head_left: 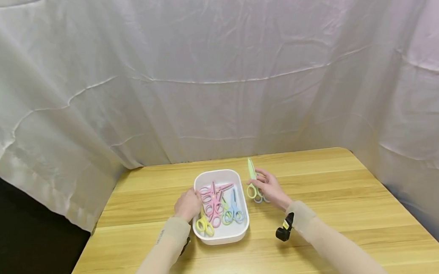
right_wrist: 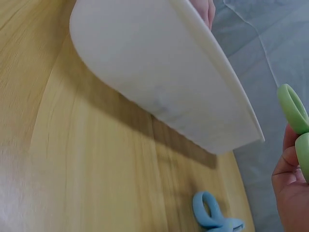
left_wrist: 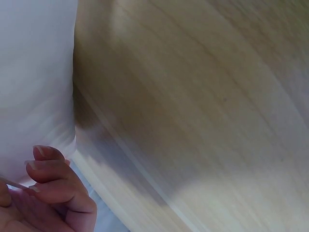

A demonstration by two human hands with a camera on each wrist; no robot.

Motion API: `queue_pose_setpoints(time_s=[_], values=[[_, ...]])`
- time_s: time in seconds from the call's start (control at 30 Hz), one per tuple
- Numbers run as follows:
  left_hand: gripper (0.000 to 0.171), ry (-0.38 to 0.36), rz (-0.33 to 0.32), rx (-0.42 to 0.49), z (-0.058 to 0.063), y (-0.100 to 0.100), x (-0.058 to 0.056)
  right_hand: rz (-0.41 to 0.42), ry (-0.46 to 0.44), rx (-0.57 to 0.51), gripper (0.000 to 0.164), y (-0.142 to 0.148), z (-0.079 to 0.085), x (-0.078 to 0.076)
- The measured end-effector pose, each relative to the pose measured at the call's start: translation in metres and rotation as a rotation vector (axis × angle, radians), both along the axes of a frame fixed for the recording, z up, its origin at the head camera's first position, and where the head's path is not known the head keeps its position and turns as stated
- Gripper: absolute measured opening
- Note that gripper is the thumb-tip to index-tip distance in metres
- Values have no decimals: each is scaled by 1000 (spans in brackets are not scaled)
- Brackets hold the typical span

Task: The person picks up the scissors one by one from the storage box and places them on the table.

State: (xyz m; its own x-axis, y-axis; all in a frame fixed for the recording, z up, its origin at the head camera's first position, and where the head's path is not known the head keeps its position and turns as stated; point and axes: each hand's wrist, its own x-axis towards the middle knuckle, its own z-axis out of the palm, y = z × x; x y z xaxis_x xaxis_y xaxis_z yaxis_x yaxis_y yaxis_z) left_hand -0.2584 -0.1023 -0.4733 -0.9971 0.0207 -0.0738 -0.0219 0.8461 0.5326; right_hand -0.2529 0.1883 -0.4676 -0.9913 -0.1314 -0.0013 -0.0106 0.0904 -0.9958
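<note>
A white plastic bin (head_left: pixel 222 241) holds pink scissors (head_left: pixel 213 197), yellow scissors (head_left: pixel 201 225), blue scissors (head_left: pixel 234 210) and green scissors partly hidden among them. At the bin's left rim, my left hand (head_left: pixel 188 204) grips the edge between thumb and fingers; the left wrist view shows the curled fingers (left_wrist: pixel 58 186) there. To the bin's right, my right hand (head_left: pixel 270 188) pinches another pair of green scissors (head_left: pixel 251 171), blades pointing away from me. Their green handle loops (right_wrist: pixel 292 110) show in the right wrist view. Beneath that hand, a second blue pair of scissors (right_wrist: pixel 210 212) lies on the table.
The wooden table (head_left: pixel 326 248) carries the bin near its middle. Pale curtains (head_left: pixel 217 111) hang behind the table and along both sides. A black wrist camera (head_left: pixel 284 232) sits on the right wrist. Dark space lies beyond the table's left edge.
</note>
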Motion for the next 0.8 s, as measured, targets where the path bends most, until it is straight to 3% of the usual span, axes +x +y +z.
queue_pose_setpoints(time_s=[0.47, 0.8], values=[[45, 23, -10, 14, 0, -1, 0, -12, -31, -32, 58, 17, -11, 0], [45, 31, -10, 0, -1, -1, 0, -32, -24, 13, 61, 32, -13, -1]])
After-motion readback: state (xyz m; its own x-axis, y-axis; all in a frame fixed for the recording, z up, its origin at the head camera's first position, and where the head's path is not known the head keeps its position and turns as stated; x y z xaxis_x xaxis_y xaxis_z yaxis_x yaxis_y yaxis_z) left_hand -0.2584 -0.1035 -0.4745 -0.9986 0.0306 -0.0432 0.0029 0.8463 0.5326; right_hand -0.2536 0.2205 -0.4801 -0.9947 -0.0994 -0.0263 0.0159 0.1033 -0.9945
